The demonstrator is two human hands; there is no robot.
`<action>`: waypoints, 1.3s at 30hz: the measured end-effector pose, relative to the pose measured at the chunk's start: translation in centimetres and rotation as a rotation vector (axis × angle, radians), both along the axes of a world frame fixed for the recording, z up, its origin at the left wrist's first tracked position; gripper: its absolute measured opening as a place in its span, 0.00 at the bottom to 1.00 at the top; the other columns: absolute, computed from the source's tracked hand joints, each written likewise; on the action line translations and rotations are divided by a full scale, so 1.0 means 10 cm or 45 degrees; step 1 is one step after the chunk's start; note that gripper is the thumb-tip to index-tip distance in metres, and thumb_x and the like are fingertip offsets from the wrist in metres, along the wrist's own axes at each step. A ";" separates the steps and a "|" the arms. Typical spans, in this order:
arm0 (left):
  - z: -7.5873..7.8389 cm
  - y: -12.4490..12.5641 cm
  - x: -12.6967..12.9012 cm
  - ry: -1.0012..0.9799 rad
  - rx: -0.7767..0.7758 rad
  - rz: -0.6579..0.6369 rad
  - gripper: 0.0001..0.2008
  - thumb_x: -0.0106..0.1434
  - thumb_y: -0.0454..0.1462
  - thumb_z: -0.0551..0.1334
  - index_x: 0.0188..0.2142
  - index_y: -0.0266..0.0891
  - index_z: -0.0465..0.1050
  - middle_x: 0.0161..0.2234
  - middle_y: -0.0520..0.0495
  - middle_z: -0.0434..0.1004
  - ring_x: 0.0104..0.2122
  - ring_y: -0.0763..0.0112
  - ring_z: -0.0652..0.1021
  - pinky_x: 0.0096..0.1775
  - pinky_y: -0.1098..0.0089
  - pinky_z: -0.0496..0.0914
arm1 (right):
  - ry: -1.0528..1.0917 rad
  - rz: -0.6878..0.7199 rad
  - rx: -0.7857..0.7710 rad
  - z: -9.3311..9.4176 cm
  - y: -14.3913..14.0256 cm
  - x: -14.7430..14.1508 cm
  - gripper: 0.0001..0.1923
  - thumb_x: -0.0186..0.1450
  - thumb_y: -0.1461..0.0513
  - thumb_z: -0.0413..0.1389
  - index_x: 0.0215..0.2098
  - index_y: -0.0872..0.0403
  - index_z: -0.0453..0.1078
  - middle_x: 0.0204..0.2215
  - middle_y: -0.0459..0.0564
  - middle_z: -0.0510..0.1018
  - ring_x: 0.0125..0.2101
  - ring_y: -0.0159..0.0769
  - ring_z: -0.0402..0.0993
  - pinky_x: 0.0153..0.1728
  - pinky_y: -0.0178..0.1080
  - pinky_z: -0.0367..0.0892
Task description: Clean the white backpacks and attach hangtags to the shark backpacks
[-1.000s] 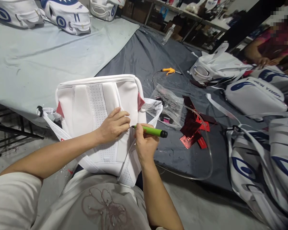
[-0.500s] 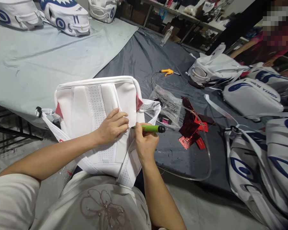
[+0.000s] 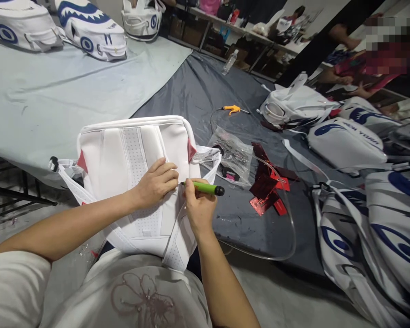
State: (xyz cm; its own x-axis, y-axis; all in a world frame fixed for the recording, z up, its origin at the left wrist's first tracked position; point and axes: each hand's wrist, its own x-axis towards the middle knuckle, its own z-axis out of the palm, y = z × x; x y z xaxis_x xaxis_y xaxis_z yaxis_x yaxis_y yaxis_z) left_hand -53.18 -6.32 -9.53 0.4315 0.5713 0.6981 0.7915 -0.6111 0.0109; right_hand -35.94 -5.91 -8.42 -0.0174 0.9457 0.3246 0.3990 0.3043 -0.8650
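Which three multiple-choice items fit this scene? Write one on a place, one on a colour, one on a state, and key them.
1. Where does the left hand rest?
A. on the white bag
B. on the water bottle
C. on the floor

2. What colour is the tool in the right hand?
A. red
B. green with a black end
C. blue

3. How is the right hand?
A. open and flat
B. out of view
C. closed around the tool

Key: 1 A, its fingers press on the bag's back panel; 2 B, the barrel is bright green with a dark cap; 3 C, its fingers wrap the barrel, the tip pointing at the bag.
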 end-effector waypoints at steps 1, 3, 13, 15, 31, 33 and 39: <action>0.00 0.00 0.00 0.002 -0.007 0.001 0.09 0.69 0.35 0.55 0.35 0.41 0.73 0.38 0.48 0.79 0.52 0.63 0.73 0.62 0.55 0.59 | -0.002 0.009 -0.002 -0.01 0.01 0.00 0.15 0.68 0.51 0.55 0.34 0.55 0.71 0.24 0.46 0.76 0.24 0.34 0.73 0.29 0.38 0.67; 0.02 -0.02 0.00 -0.005 -0.022 -0.010 0.08 0.69 0.35 0.55 0.35 0.40 0.73 0.38 0.48 0.79 0.52 0.62 0.73 0.62 0.54 0.59 | 0.010 0.001 -0.006 -0.02 0.01 -0.01 0.15 0.68 0.51 0.55 0.34 0.54 0.71 0.24 0.46 0.76 0.24 0.34 0.73 0.29 0.37 0.67; 0.07 -0.05 -0.05 0.062 0.008 0.011 0.04 0.66 0.32 0.58 0.37 0.41 0.71 0.39 0.47 0.80 0.50 0.57 0.76 0.59 0.51 0.60 | -0.028 0.038 -0.042 0.11 -0.04 -0.05 0.14 0.68 0.51 0.53 0.33 0.51 0.72 0.22 0.45 0.76 0.23 0.34 0.73 0.28 0.34 0.64; 0.11 -0.07 -0.03 0.101 0.035 0.020 0.04 0.66 0.31 0.59 0.37 0.41 0.71 0.39 0.47 0.80 0.49 0.56 0.76 0.58 0.50 0.61 | -0.025 0.044 -0.031 0.12 -0.04 -0.04 0.14 0.68 0.51 0.52 0.32 0.51 0.72 0.22 0.45 0.76 0.24 0.35 0.73 0.28 0.34 0.64; 1.36 0.16 -0.34 0.856 -0.297 0.021 0.09 0.61 0.39 0.66 0.27 0.39 0.71 0.27 0.48 0.77 0.29 0.63 0.76 0.37 0.63 0.63 | 0.081 0.188 0.493 0.08 -0.34 0.22 0.15 0.71 0.61 0.53 0.55 0.50 0.71 0.43 0.50 0.82 0.42 0.38 0.79 0.49 0.41 0.68; 1.54 -0.18 -0.16 0.765 -0.216 0.044 0.09 0.62 0.39 0.66 0.27 0.39 0.70 0.27 0.49 0.77 0.29 0.65 0.76 0.35 0.65 0.62 | 0.032 0.138 0.734 0.21 -0.42 0.27 0.17 0.70 0.64 0.53 0.57 0.49 0.69 0.45 0.51 0.81 0.45 0.39 0.77 0.50 0.44 0.67; 1.79 -0.95 0.29 0.482 -0.053 0.183 0.11 0.65 0.39 0.63 0.26 0.39 0.69 0.25 0.50 0.75 0.28 0.67 0.74 0.32 0.65 0.59 | -0.118 0.342 1.200 0.83 -0.58 0.50 0.22 0.66 0.67 0.56 0.57 0.47 0.67 0.42 0.49 0.82 0.42 0.39 0.78 0.47 0.44 0.69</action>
State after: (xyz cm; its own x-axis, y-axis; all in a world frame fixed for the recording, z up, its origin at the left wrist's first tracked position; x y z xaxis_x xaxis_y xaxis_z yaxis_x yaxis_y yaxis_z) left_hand -50.26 -15.79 8.42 0.5671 0.6692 0.4802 0.8218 -0.4990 -0.2751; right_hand -30.95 -11.73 -0.11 -0.2578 0.2610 0.9303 0.2695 0.9440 -0.1902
